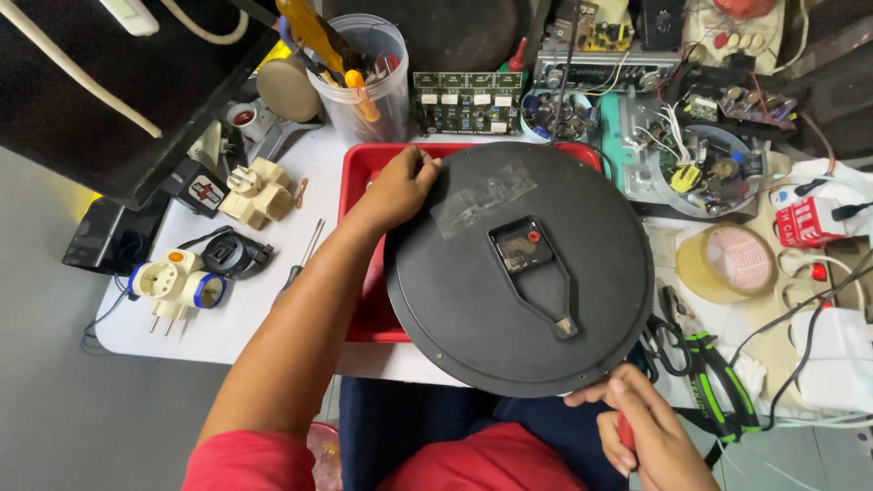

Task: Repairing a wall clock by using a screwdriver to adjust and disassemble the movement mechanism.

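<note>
Cream and blue plastic plug adapters (175, 286) lying loose at the left of the white worktable (241, 332). Just right of them, left hand (400, 186) closed over the far-left rim of a round black plastic clock back (518, 268), fingers curled on the edge, disc resting face-down over a red plastic tray (362, 182). At the near right, right hand (641, 432) wrapped shut around a red tool handle (627, 431), tip hidden, touching the disc's near edge. Black and green pliers (714, 377) and a roll of tan tape (727, 264) further right. Likely risks: disc overhanging the tray and rocking or sliding off under pressure; hidden tool tip slipping toward the small black clock mechanism (520, 245) at centre.
</note>
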